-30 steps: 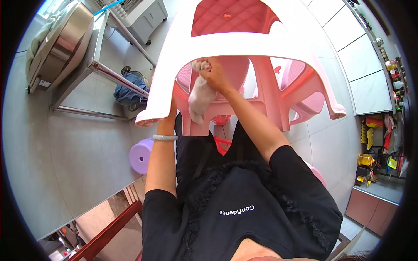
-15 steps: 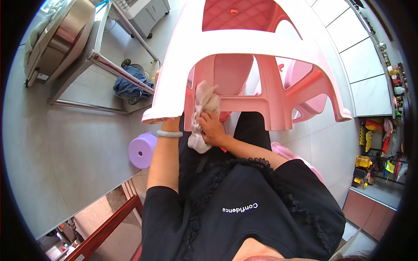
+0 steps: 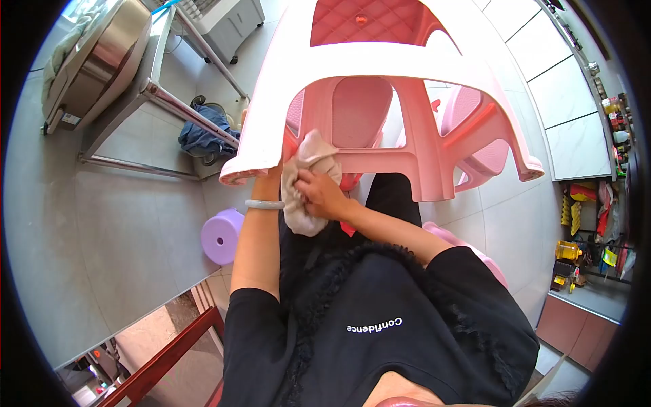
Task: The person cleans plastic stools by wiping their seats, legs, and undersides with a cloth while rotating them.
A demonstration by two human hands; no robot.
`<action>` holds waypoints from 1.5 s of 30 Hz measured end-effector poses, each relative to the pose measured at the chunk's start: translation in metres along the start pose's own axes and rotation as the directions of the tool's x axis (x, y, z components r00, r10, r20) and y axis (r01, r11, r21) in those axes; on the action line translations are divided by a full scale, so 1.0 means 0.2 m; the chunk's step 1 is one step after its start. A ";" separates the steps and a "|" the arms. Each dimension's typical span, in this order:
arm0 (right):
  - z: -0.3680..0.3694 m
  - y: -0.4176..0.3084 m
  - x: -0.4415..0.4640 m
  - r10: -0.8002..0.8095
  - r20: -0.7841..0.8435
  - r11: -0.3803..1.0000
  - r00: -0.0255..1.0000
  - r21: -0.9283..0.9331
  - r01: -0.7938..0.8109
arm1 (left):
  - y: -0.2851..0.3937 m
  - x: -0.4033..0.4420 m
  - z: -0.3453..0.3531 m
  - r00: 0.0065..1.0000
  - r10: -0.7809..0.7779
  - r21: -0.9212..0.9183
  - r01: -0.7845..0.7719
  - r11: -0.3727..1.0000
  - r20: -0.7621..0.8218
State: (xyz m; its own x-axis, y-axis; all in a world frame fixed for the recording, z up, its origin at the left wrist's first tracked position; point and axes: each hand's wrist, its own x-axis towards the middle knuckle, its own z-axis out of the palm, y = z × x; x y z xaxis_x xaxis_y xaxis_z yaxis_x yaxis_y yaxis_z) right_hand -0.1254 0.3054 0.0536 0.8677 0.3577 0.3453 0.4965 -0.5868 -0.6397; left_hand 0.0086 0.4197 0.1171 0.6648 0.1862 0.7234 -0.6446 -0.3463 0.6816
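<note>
A pink plastic chair (image 3: 380,163) is tipped up in front of me, its legs and crossbar facing my lap. My right hand (image 3: 321,192) has its fingers closed on a pale, crumpled cloth (image 3: 310,157), pressed against the chair near the left end of the crossbar. My left forearm (image 3: 258,237), with a pale bangle (image 3: 264,204) at the wrist, reaches up behind the chair's near left leg. That leg and the cloth hide my left hand, so its grip does not show.
A purple stool (image 3: 222,236) stands on the floor to the left. Farther left is a metal-framed table (image 3: 159,95) with blue cloth (image 3: 207,129) beneath it. Shelves with bottles and packets (image 3: 583,251) line the right side. More pink plastic (image 3: 468,251) lies by my right arm.
My right hand and the cloth have shifted slightly left, and the cloth now looks wider and more bunched against the leg. The chair has moved a little in view.
</note>
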 end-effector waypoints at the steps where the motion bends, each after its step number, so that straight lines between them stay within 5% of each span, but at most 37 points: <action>1: 0.00 -0.03 -0.04 -0.012 0.070 1.000 0.998 0.007 0.012 | -0.05 0.00 0.01 1.000 -0.029 -0.018 0.029 0.999 -0.008; 5: -0.02 -0.13 -0.15 -0.158 0.089 0.986 0.983 0.070 0.153 | 0.10 0.02 0.01 0.993 -0.115 -0.192 0.116 0.974 0.018; 6: -0.02 -0.11 -0.16 -0.064 0.166 0.990 0.984 0.136 0.042 | 0.08 0.04 0.00 0.999 -0.036 -0.072 0.036 0.997 0.007; 9: -0.04 -0.01 -0.23 0.203 0.004 0.937 0.979 0.290 -0.195 | 0.05 0.06 -0.01 0.990 -0.134 -0.069 0.136 0.988 0.039; 13: -0.15 0.15 -0.21 0.609 -0.271 0.777 0.746 0.395 -0.490 | 0.06 0.03 0.00 0.999 0.047 0.001 -0.047 0.999 0.024; 16: -0.03 0.35 -0.19 0.415 -0.320 0.907 0.852 0.078 -0.413 | 0.06 0.04 0.00 0.997 -0.067 -0.095 0.071 0.993 0.049; 19: 0.04 0.15 -0.19 0.374 -0.279 0.908 0.885 -0.084 -0.410 | 0.05 0.04 -0.01 0.981 -0.183 -0.115 0.189 0.975 0.059; 23: 0.03 0.20 -0.31 0.535 -0.014 0.799 0.845 0.333 -0.501 | -0.04 -0.02 0.00 0.996 -0.086 0.039 0.086 0.996 0.000; 24: -0.09 0.14 -0.29 0.665 0.169 0.625 0.728 0.407 -0.666 | -0.04 -0.03 -0.01 0.995 -0.098 0.078 0.097 0.992 0.019; 29: -0.68 -0.04 -0.38 0.758 -0.038 0.418 0.651 0.794 -0.441 | -0.07 -0.02 -0.03 0.992 -0.096 0.118 0.085 0.989 0.085; 31: -0.85 -0.02 -0.49 0.719 -0.363 0.627 0.592 0.707 -0.328 | -0.05 -0.01 -0.03 0.992 -0.084 0.093 0.075 0.993 0.099; 35: -1.06 0.20 -0.80 0.715 -0.657 0.689 0.241 0.601 -0.405 | -0.02 0.01 -0.02 0.991 -0.074 0.025 0.072 0.997 0.112; 38: -1.22 0.16 -0.73 0.827 -0.511 0.552 0.235 0.817 -0.165 | 0.04 0.01 -0.02 0.949 -0.241 -0.161 0.276 0.948 0.204; 40: -1.26 0.23 -0.71 0.861 -0.289 0.413 0.418 0.877 -0.246 | 0.20 0.04 -0.02 0.810 -0.438 -0.372 0.574 0.730 0.390; 41: -1.27 0.25 -0.71 0.851 -0.169 0.350 0.498 0.889 -0.296 | 0.20 0.05 -0.01 0.824 -0.398 -0.410 0.551 0.726 0.403; 42: -1.23 0.27 -0.68 0.892 -0.271 0.422 0.363 0.790 -0.446 | 0.22 0.06 0.01 0.839 -0.355 -0.451 0.527 0.720 0.412; 45: -1.25 0.33 -0.69 0.843 -0.276 0.443 0.461 0.844 -0.303 | 0.31 0.15 0.06 0.905 -0.271 -0.366 0.386 0.847 0.327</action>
State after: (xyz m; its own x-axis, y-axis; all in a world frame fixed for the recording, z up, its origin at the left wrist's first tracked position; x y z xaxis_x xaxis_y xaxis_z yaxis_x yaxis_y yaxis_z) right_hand -0.2059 0.0369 0.1358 0.8261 -0.5305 -0.1902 -0.0655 0.2448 -0.9674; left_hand -0.0070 0.3919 0.1801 0.9000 -0.0379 0.4343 -0.4278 0.1149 0.8966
